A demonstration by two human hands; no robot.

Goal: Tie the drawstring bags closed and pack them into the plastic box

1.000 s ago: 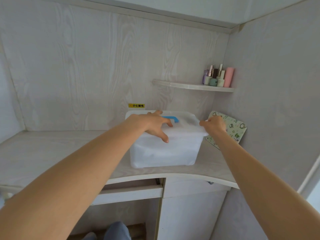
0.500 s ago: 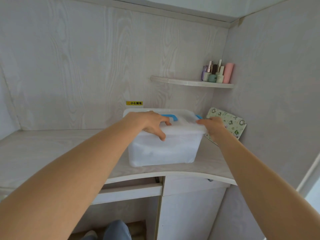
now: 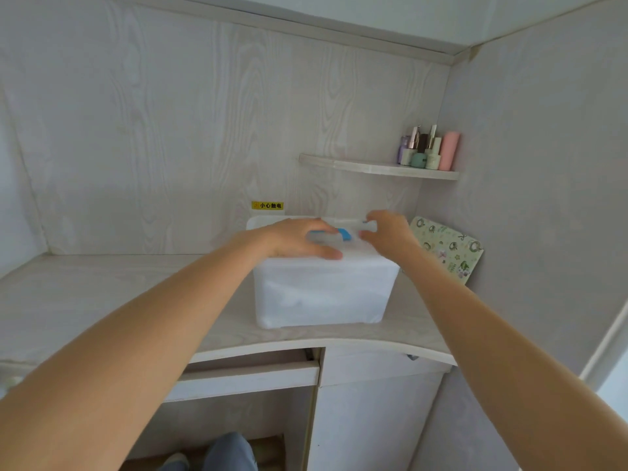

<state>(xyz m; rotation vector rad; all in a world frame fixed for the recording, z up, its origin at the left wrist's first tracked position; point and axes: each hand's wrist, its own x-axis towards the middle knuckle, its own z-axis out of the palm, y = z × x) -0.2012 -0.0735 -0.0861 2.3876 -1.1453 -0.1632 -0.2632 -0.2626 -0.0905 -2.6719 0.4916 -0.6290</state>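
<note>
A translucent white plastic box (image 3: 323,294) stands on the desk with its lid on. Pale shapes show dimly through its front wall; I cannot make out the drawstring bags. The lid carries a handle (image 3: 344,234) with a blue end. My left hand (image 3: 292,237) rests flat on the lid, fingers spread beside the handle and thumb along the lid's front edge. My right hand (image 3: 387,234) is over the lid just right of the handle, thumb and fingers loosely curved and apart, touching the lid top.
The desk top (image 3: 102,294) runs left to the wall and curves at its front edge. A green patterned board (image 3: 448,249) leans in the right corner. A small corner shelf (image 3: 373,166) above holds several bottles. A yellow warning sticker (image 3: 267,205) is behind the box.
My right hand has left the lid's right edge and moved inward to the top beside the handle. My left hand has slid slightly along the lid toward the handle. The box stays put.
</note>
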